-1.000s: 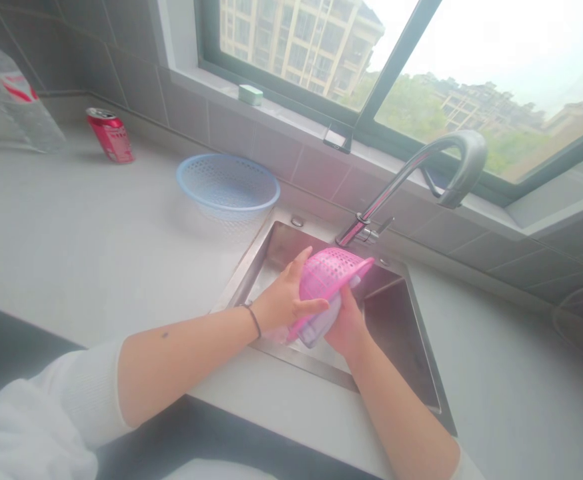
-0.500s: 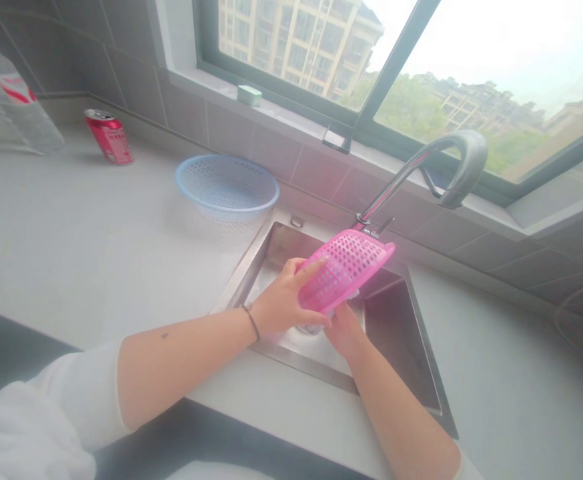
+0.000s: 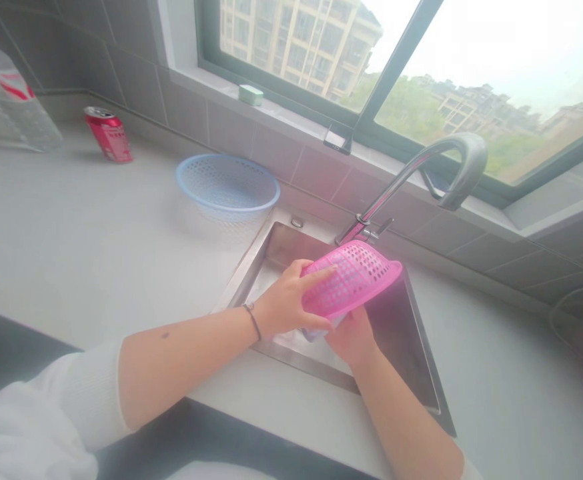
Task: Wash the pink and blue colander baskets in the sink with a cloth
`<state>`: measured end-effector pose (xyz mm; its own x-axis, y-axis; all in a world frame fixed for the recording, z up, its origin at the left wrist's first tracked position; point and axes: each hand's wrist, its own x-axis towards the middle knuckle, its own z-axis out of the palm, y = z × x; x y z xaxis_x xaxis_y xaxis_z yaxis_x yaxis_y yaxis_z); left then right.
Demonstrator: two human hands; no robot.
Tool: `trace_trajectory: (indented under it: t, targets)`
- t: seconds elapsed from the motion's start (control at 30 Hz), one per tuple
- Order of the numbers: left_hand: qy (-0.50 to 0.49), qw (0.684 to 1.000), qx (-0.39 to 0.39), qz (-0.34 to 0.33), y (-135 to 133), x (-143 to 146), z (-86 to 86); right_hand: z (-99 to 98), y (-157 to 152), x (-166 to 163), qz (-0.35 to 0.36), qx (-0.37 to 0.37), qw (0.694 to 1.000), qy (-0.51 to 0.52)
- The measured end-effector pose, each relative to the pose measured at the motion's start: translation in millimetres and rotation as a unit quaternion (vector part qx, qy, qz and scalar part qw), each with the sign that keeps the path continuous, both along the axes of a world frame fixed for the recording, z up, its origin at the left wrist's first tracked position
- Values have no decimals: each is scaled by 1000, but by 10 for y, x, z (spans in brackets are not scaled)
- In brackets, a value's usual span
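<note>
Tilted over the steel sink (image 3: 396,373) is a pink plastic basket (image 3: 351,277) with many small holes. My left hand (image 3: 289,303) grips its left side, the thumb under the near rim and the fingers spread across the perforated outside. Beneath the basket, my right hand (image 3: 354,333) reaches up against its open side with bent fingers, the tips hidden by the rim. A pale, soft-looking piece (image 3: 319,331) shows under the rim beside the right hand; its kind is unclear.
Behind the sink rises a curved chrome faucet (image 3: 406,167). A light blue basket (image 3: 229,190) stands left of the sink, with a red soda can (image 3: 109,137) and a clear plastic bottle (image 3: 24,110) farther left. A pale green block (image 3: 250,95) lies on the windowsill.
The pink basket has shifted slightly right and down and has turned a little in my hands. My right hand has moved slightly right, and the pale piece now shows more below the rim.
</note>
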<state>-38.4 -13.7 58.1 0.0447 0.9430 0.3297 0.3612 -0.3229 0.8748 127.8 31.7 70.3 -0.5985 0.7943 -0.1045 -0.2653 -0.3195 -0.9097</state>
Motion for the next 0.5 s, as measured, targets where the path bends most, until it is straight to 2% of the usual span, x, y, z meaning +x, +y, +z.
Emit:
trace_trajectory:
  t: [0.1,0.2,0.37,0.5]
  targets:
    - [0,1000,-4,26,10,-8,-10,-83,-36,-51,31,-1,999,-22]
    - [7,1000,-9,25,28,-26,-16,-68,3,-35,30,-21,999,2]
    - [41,999,-7,-12,59,-77,-36,93,146,125,-32,-41,997,63]
    - [64,996,-36,-46,86,-93,-62,115,203,218,-71,-27,995,66]
